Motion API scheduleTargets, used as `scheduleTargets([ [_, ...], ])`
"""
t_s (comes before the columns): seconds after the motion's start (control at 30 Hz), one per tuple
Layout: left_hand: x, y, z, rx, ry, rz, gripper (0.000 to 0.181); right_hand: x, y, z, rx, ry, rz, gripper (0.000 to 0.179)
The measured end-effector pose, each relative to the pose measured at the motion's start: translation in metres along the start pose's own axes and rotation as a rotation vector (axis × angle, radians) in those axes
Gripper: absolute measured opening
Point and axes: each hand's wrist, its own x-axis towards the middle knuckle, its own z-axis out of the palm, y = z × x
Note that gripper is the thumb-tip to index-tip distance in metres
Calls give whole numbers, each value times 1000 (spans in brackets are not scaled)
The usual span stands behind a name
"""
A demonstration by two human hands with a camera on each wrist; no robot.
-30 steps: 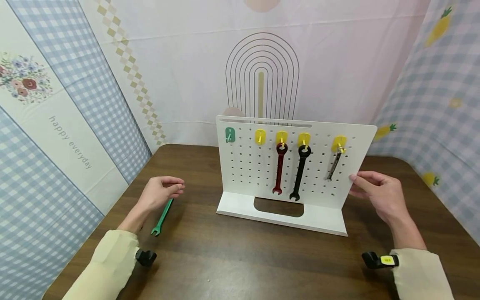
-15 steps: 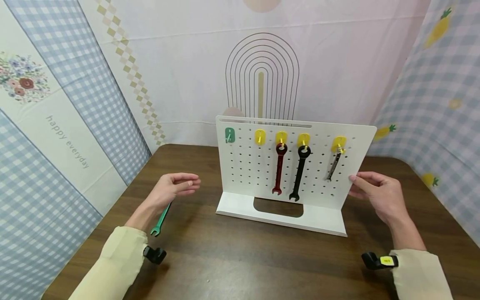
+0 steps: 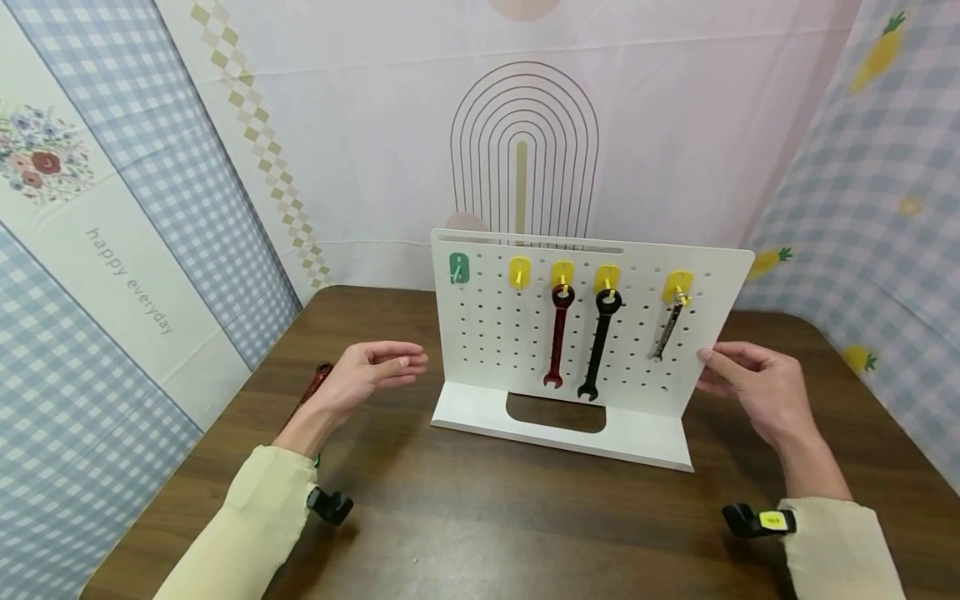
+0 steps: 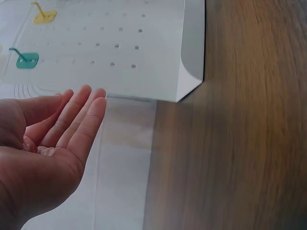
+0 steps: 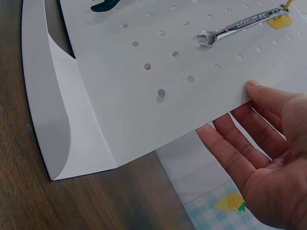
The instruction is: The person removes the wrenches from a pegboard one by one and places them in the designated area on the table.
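Observation:
A white pegboard stands on the table, with my right hand pinching its right edge, thumb in front and fingers behind. Just off the board's left edge is my left hand, its fingers extended and nothing in its palm. From yellow hooks hang a red wrench, a black wrench and a small silver wrench. A green hook and a yellow hook carry nothing. Behind my left forearm lies another dark red wrench, and a green wrench is almost wholly hidden there.
The brown wooden table extends in front of the board and to both sides. A patterned white cloth hangs behind, with blue checked cloth at the sides.
My left hand has moved right toward the board, its fingers straightening. The dark red wrench on the table has come into view and the green one is now mostly covered. My right hand stays put.

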Motion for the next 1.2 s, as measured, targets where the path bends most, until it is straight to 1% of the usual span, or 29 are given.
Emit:
scheduleTargets([
  [0.3, 9, 0, 13, -31, -17, 1, 30, 0, -2, 3, -72, 10, -4, 43],
  [0.53, 13, 3, 24, -34, -32, 0, 34, 0, -2, 3, -69, 10, -13, 43],
  [0.73, 17, 5, 33, -29, -42, 4, 34, 0, -2, 3, -94, 16, -9, 44],
  [0.9, 19, 4, 38, -31, -54, 10, 37, -1, -2, 2, -81, 16, 0, 43],
  [1.2, 23, 7, 45, -36, -69, 15, 40, -2, -2, 1, -25, 6, -1, 40],
])
